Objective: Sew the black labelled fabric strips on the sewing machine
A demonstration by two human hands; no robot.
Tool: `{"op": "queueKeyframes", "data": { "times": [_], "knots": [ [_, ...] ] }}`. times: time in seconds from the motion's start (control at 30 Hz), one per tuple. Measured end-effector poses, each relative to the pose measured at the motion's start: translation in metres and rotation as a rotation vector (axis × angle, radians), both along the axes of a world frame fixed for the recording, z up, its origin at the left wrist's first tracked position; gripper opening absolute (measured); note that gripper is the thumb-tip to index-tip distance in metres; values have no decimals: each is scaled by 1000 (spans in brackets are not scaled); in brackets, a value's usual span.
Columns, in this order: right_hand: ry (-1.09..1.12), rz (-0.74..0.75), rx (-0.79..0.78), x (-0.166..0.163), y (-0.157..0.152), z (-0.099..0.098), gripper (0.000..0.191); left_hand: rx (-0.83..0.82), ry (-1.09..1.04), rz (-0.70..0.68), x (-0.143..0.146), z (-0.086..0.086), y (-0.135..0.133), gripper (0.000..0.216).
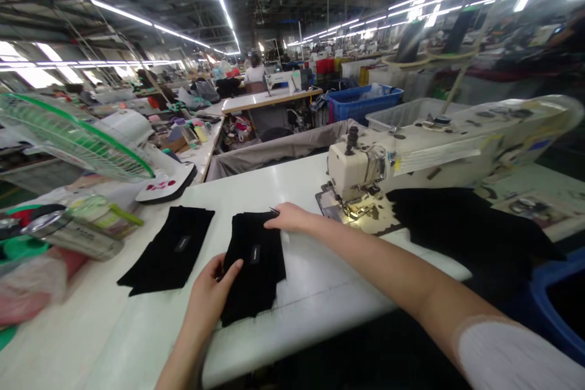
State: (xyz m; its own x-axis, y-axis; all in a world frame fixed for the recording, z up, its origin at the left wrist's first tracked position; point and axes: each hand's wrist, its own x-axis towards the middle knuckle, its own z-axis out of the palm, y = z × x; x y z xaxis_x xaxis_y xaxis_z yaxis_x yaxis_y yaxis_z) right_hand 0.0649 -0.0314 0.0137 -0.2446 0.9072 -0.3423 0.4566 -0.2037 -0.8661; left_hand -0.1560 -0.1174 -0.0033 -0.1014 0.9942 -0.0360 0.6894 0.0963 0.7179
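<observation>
A stack of black fabric pieces (262,277) with a small dark label lies in front of me on the white sewing table. My left hand (214,289) grips its left edge, thumb on top and fingers underneath. At the stack's far right corner, my right hand (289,218) is closed, with its fingertips touching the cloth. From that hand pokes the tip of a small pointed metal tool (274,211); its body is hidden in the palm. To the left lies a second stack of black labelled pieces (176,250), untouched.
A sewing machine (356,170) stands right of my hands, with black cloth (461,225) beside it. On the left are a green-rimmed fan (77,140), a steel flask (77,234) and a pink plastic bag (34,289). A blue bin (548,298) sits low at right.
</observation>
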Motion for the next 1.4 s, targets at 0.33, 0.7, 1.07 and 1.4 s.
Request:
{"op": "queueKeyframes", "data": {
  "times": [0.33, 0.7, 1.07, 1.4],
  "knots": [
    [-22, 137, -63, 1, -7, 5, 35, 14, -111, 62, 0, -3, -4, 60],
    [49, 149, 64, -4, -4, 44, 30, -52, -360, 163, -1, 64, -19, 66],
    [-206, -31, 133, -5, 3, -1, 36, -20, 183, 48, 22, 5, 14, 49],
    [-233, 54, 107, -5, -29, -32, 33, -242, 84, 78, 23, 23, 19, 40]
  ]
}}
